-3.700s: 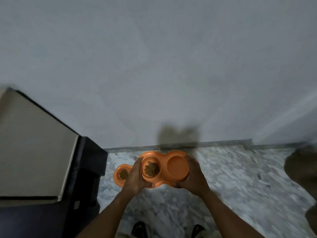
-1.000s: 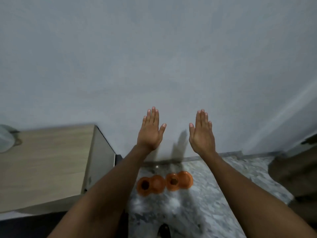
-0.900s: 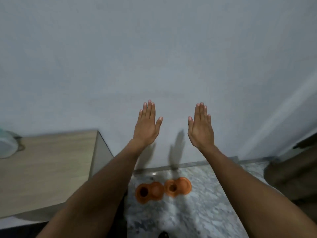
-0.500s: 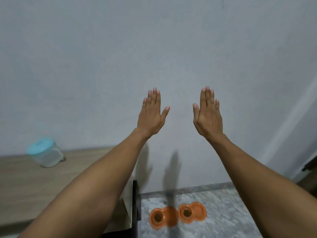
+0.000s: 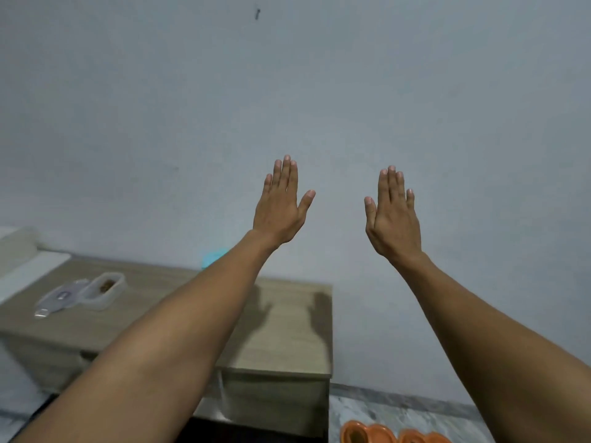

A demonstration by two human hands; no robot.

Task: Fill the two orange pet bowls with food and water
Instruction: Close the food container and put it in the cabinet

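My left hand (image 5: 281,206) and my right hand (image 5: 392,215) are raised flat in front of the grey wall, backs towards me, fingers straight and close together, holding nothing. Far below them, at the bottom edge of the view, the two orange pet bowls stand side by side on the marble floor: the left orange bowl (image 5: 367,433) and the right orange bowl (image 5: 422,438). Only their upper rims show. Their contents are cut off.
A wooden table (image 5: 281,340) stands left of the bowls against the wall. On it lie a clear food container (image 5: 104,290) with brown kibble, its clear lid (image 5: 59,298), and a blue-lidded tub (image 5: 213,258) partly hidden behind my left forearm.
The view has tilted up and turned left, so the bowls slid to the bottom edge and more of the table came into sight. Both hands stay raised and flat.
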